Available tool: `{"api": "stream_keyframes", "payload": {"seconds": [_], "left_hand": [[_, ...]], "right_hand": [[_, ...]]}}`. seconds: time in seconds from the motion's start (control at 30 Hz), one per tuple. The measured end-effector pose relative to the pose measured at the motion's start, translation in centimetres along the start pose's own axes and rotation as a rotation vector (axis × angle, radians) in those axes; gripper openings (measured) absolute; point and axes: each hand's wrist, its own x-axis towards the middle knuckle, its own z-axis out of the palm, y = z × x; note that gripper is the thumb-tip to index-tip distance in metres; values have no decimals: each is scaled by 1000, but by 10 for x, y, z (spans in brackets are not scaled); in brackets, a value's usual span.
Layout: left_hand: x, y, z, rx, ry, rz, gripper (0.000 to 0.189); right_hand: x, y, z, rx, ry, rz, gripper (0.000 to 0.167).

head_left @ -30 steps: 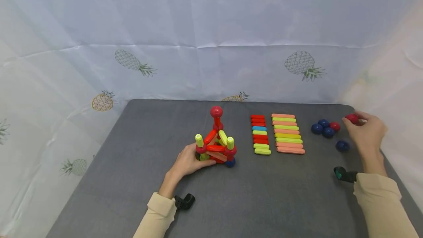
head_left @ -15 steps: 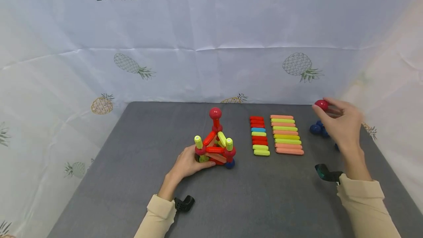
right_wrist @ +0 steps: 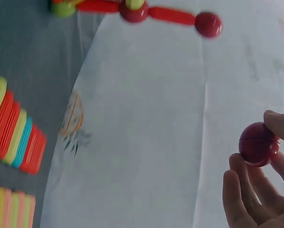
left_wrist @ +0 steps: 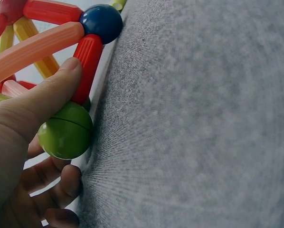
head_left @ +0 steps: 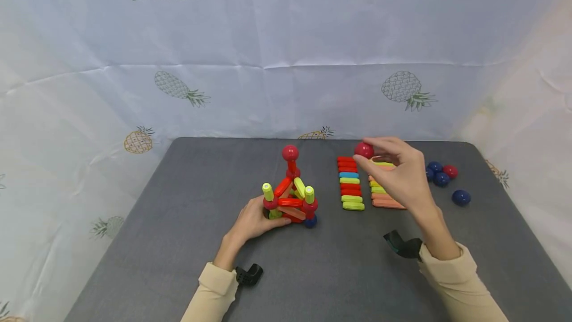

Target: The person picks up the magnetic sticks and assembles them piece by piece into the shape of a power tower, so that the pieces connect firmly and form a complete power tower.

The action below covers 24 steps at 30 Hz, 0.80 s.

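Note:
A frame of coloured rods and balls, a magnetic stick-and-ball structure (head_left: 291,202), stands on the dark table. At its lower left corner my left hand (head_left: 252,220) grips it. In the left wrist view, the thumb (left_wrist: 61,88) lies along a red rod (left_wrist: 88,66) between a green ball (left_wrist: 66,130) and a blue ball (left_wrist: 101,23), with the other fingers curled behind the green ball. My right hand (head_left: 402,175) pinches a red ball (head_left: 364,150) between thumb and fingertips, raised above the rod rows. The right wrist view shows this red ball (right_wrist: 257,145) apart from the structure.
Right of the structure lie two rows of rods: a shorter one (head_left: 350,187) and a longer one (head_left: 388,203), partly covered by my right hand. Several blue balls (head_left: 441,179) and a red ball (head_left: 450,171) cluster farther right, with a blue ball (head_left: 461,198) nearer. A pineapple-print cloth (head_left: 277,98) hangs behind.
My right hand has lifted the red ball from beside the ball cluster and carried it left, over the rod rows. The left hand and the structure have stayed in place.

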Motion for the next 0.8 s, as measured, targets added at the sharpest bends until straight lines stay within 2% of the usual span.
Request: {"api": "stream_keyframes", "payload": {"seconds": [0.27,0.5,0.6,0.8], "left_hand": [[0,-1,2,3,5,-2,49],[0,2,1,2,7,18,49],[0,3,0,0,9,33,49],[0,2,-1,-3,3,27,49]], "right_hand": [[-14,-26,33,40,-177,-99,40],[-19,-40,54,58,-256,-205,37],[-21,-39,60,40,-289,-195,35],[-23,-36,62,3,-294,-179,36]]}}
